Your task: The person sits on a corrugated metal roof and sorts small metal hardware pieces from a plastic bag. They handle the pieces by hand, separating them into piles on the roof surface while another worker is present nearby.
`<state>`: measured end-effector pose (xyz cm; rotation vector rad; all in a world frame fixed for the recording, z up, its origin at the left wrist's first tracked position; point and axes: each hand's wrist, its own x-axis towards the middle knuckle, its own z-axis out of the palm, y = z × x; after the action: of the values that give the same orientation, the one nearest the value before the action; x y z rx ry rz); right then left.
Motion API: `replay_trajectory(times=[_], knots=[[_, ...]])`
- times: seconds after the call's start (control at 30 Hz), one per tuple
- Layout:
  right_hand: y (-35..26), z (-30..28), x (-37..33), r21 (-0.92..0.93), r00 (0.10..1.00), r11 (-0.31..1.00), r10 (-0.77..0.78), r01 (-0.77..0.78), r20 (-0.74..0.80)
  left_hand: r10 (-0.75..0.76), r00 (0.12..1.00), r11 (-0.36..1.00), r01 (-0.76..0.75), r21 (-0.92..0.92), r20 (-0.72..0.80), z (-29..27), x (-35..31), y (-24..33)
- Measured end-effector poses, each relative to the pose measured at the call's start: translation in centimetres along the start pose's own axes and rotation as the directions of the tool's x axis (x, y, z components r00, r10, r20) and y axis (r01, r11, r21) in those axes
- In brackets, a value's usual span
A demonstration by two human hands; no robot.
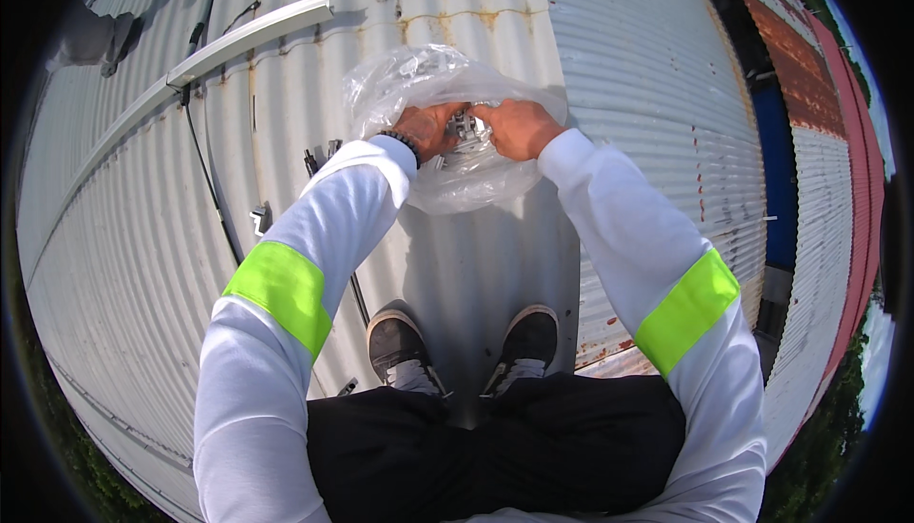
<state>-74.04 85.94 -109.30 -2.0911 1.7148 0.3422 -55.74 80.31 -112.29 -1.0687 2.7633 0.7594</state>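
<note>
A clear plastic bag (466, 192) is in front of me on the corrugated roof, its mouth opened wide. Small silvery metal clamps (465, 127) show inside it, between my two hands. My left hand (426, 130), with a dark band at the wrist, is closed on the left side of the bag's mouth. From the opposite side, my right hand (519, 129) grips the plastic, fingers curled and the thumb side near the metal pieces. Folds of plastic and the hands themselves hide some of the fingertips.
A long pale metal rail (252, 39) crosses the roof at the upper left, with black cables (205, 157) near it. A loose metal clamp (259, 219) lies left of my left sleeve. Rusty roof sheets (785, 61) and a dark gap (776, 176) run along the right.
</note>
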Motion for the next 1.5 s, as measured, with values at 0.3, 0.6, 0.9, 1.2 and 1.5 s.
replay_trajectory(times=[0.3, 0.6, 0.9, 1.2, 1.5], knots=[[0.2, -0.9, 0.8, -0.070, 0.992, 0.997, -0.018, 0.009, -0.127, 0.046, 0.994, 0.980, -0.026, 0.195, -0.096, -2.7, 0.3, -3.6], [1.9, -3.2, 0.8, -0.210, 0.999, 0.977, 0.036, -0.041, -0.023, 0.053, 0.996, 0.988, -0.041, 0.152, -0.075, -0.3, 1.5, -0.5], [2.3, -3.3, 1.8, -0.094, 0.996, 0.995, 0.047, -0.040, 0.078, 0.061, 0.932, 0.978, 0.016, 0.209, -0.356, 2.8, 3.3, -1.8], [2.4, -1.8, 2.5, 0.166, 0.957, 0.981, -0.050, 0.100, -0.284, 0.109, 0.968, 0.993, -0.094, 0.076, -0.228, 2.8, 1.8, -2.9], [-0.1, -1.3, 4.6, 0.032, 0.987, 0.999, 0.045, -0.040, -0.157, -0.272, 0.957, 0.824, 0.174, -0.540, -0.106, -4.3, 4.2, -5.1]])
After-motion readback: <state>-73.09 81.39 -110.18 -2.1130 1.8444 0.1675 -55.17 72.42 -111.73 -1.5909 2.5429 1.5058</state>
